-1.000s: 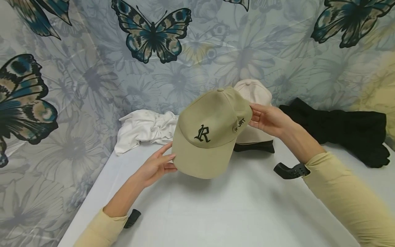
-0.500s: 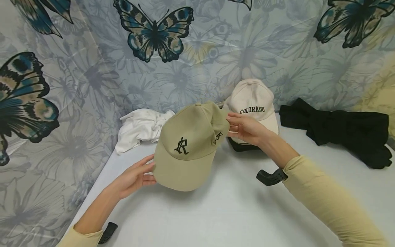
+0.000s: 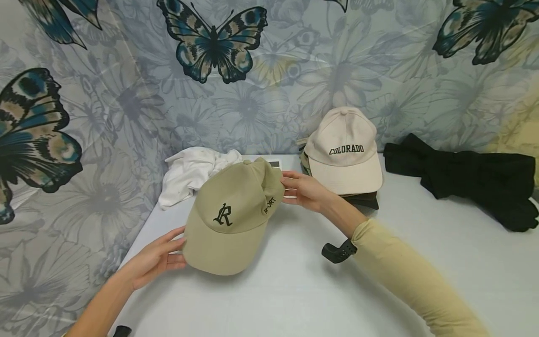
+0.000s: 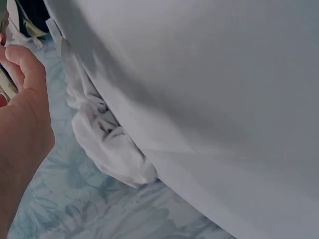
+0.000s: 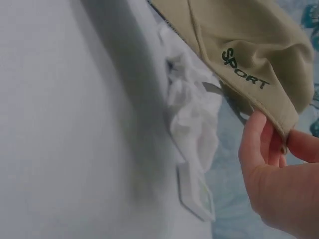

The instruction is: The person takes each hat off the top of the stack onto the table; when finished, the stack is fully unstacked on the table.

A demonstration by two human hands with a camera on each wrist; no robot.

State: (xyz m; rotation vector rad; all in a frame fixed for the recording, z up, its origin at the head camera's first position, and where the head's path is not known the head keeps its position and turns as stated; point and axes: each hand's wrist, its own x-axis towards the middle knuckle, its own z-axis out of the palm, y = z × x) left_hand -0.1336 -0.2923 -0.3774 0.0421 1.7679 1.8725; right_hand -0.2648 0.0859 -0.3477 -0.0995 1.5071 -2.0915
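An olive-beige baseball cap (image 3: 231, 213) hangs tilted above the table, its brim toward the lower left, with a dark letter emblem on the front and "SPORT" on the side. My left hand (image 3: 153, 257) pinches the brim's left edge. At the cap's back edge, my right hand (image 3: 307, 191) pinches the fabric; the right wrist view shows thumb and fingers of this right hand (image 5: 279, 169) on either side of the rim. Only part of the left hand (image 4: 25, 89) shows in the left wrist view, at the left border.
A cream "COLORADO" cap (image 3: 343, 147) tops a stack of caps at the back. White crumpled cloth (image 3: 189, 173) lies at the back left, black cloth (image 3: 463, 173) at the right. A small white box (image 5: 194, 191) sits near the white cloth, on the white table (image 3: 303, 281).
Both hands have carried the olive-beige cap left and toward the front, away from the stack. The cream cap's lettering has come into view, and a white box now shows behind the held cap.
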